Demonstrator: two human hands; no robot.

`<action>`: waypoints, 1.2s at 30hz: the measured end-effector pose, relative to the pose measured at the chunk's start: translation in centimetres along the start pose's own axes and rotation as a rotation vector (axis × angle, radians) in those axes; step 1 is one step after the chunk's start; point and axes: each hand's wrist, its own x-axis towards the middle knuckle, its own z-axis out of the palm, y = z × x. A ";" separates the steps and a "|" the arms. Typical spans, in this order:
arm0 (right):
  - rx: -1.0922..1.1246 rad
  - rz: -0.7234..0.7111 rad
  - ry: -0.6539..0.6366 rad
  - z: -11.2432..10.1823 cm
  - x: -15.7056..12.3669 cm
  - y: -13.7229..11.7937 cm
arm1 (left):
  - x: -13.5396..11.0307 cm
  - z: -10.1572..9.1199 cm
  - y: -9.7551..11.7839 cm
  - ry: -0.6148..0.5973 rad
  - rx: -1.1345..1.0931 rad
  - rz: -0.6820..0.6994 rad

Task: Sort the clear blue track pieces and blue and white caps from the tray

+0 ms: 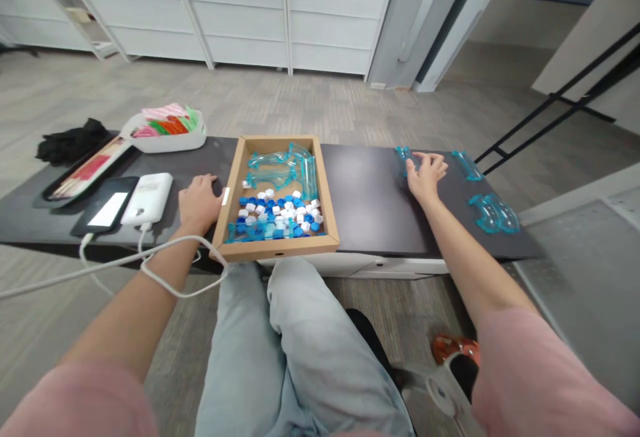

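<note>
My left hand [197, 202] rests on the dark tabletop against the left wall of a shallow cardboard box [329, 224]. Its thumb and fingers are apart. In the box lie clear blue plastic track-like pieces [309, 177], some curved, and many small white and blue blocks [287, 209]. Out to the right, my right hand [429, 174] has thumb and forefinger closed at one end of a clear blue plastic piece [402, 153] near the table's far edge; its other fingers are loosely bent. Farther right are a straight blue piece [467, 165] and curved blue pieces [494, 214].
Left of the box are a white power bank [148, 198], a black phone-like device [103, 207] and white cables [170, 244]. Behind them stand a black tray [90, 174], a white bowl [167, 142] of colourful strips and a black cloth [73, 142].
</note>
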 end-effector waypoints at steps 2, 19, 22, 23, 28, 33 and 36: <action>0.100 -0.161 -0.101 -0.9 -0.9 -2.9 | 0.0 0.4 -0.2 0.025 0.002 -0.001; 0.609 -0.898 -1.041 -2.1 -14.9 -25.9 | 0.4 1.7 -0.9 0.102 -0.069 0.010; 0.717 -0.787 -0.992 -2.2 -14.3 -25.2 | 0.4 1.6 -0.8 0.098 -0.066 0.012; 0.748 -0.731 -0.985 -2.3 -14.1 -24.8 | 0.3 1.4 -0.7 0.092 -0.064 0.011; 0.846 -0.397 -0.784 -2.6 -11.7 -20.9 | -0.4 0.4 0.1 0.036 -0.037 0.000; 0.705 -0.216 -0.488 -3.6 -6.3 -11.0 | 0.6 0.5 -0.8 -0.008 0.039 -0.011; 0.478 -0.173 -0.367 -5.7 -2.6 -4.2 | 2.0 1.5 -2.2 -0.036 0.086 0.001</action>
